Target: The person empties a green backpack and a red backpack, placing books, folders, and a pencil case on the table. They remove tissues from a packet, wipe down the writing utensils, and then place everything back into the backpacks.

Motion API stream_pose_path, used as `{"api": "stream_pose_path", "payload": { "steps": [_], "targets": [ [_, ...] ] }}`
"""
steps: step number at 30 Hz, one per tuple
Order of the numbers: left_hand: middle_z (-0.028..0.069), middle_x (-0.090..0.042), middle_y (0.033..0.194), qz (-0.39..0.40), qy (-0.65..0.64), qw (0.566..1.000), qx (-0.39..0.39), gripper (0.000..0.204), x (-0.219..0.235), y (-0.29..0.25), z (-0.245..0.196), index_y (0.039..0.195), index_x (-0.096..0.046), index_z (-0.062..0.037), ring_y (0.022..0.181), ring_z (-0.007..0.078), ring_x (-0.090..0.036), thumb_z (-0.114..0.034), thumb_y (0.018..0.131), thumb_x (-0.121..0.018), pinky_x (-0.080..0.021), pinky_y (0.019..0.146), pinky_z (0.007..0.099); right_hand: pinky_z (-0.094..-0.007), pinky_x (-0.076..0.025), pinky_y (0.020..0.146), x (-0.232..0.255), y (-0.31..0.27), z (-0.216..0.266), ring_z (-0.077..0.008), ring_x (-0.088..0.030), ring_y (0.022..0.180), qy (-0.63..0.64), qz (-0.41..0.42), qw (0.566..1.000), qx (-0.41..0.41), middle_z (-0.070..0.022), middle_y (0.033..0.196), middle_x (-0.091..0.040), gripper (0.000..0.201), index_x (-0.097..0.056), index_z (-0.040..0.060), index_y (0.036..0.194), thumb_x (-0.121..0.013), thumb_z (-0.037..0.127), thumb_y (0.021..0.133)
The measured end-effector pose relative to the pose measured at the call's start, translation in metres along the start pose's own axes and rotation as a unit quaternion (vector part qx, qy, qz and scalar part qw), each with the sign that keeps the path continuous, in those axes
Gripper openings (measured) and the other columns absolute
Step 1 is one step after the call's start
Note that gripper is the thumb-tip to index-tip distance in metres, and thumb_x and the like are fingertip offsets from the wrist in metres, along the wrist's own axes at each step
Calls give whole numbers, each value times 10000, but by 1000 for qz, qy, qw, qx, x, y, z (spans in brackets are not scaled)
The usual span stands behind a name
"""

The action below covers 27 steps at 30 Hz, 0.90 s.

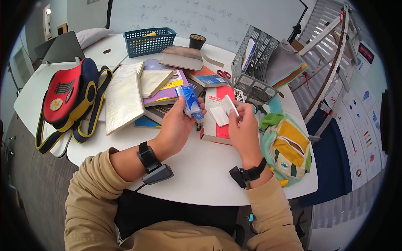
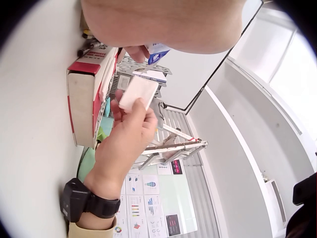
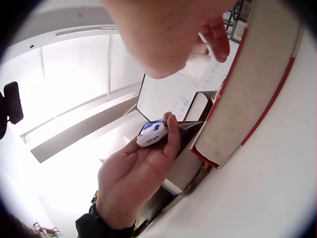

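Note:
My left hand (image 1: 172,125) holds a blue-and-white tissue pack (image 1: 189,101), its fingers curled up round one side. In the right wrist view the pack (image 3: 151,134) shows the word Vinda. To its right, my right hand (image 1: 244,136) pinches a folded white tissue (image 1: 230,105) between thumb and fingers. The left wrist view shows this tissue (image 2: 139,93) as a flat, squarish pad. Below it in the head view, another white patch (image 1: 218,116) overlaps a thick red-and-white book (image 1: 215,133). Both hands are above the front part of the white table (image 1: 201,175).
Piled books and notebooks (image 1: 124,102) lie beyond the left hand. A red-and-navy bag (image 1: 69,94) stands at left, a green-and-yellow backpack (image 1: 289,150) at right. Behind are a teal basket (image 1: 146,46), a small pot (image 1: 197,41), red-handled scissors (image 1: 224,74) and a grey file rack (image 1: 255,54).

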State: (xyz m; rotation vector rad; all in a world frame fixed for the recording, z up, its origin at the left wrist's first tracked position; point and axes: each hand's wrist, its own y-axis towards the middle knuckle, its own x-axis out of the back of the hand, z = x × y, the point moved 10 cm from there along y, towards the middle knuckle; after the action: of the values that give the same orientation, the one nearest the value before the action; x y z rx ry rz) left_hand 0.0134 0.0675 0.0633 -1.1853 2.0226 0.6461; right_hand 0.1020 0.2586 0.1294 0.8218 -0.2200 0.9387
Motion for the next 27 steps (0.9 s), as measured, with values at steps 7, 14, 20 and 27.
{"api": "stream_pose_path", "payload": {
  "steps": [7, 14, 20, 27],
  "targets": [
    [157, -664, 1479, 20, 8, 1000, -7, 552, -1, 0, 6, 1536, -534, 20, 1346, 260, -661, -424, 1268, -346, -511, 1242, 449, -387, -587, 1004, -24, -12, 9, -261, -749, 1066, 200, 64, 975, 76, -277, 1339, -731, 215, -467, -7, 1141, -661, 85, 1119],
    [119, -657, 1519, 67, 33, 997, -22, 525, -4, -1, 11, 1569, -557, -26, 1412, 238, -614, -418, 1264, -384, -461, 1248, 463, -364, -577, 873, -33, -25, 53, -288, -710, 1148, 81, 127, 970, 190, -139, 1401, -687, 266, -610, 63, 1032, -826, -21, 900],
    [86, -662, 1465, 57, 55, 997, -14, 506, -7, -7, 7, 1553, -573, -48, 1350, 207, -625, -428, 1257, -421, -492, 1196, 426, -385, -573, 989, -42, -25, 39, -261, -715, 1207, 131, 160, 968, 139, -125, 1410, -696, 278, -739, 60, 1047, -962, 127, 896],
    [102, -658, 1486, 80, 52, 995, -15, 541, -7, -6, 9, 1577, -563, -43, 1386, 229, -627, -446, 1261, -391, -489, 1226, 469, -310, -611, 893, -50, -23, 15, -205, -729, 1190, 197, 160, 962, 103, -132, 1386, -716, 375, -773, 41, 1153, -995, 127, 864]
  ]
}}
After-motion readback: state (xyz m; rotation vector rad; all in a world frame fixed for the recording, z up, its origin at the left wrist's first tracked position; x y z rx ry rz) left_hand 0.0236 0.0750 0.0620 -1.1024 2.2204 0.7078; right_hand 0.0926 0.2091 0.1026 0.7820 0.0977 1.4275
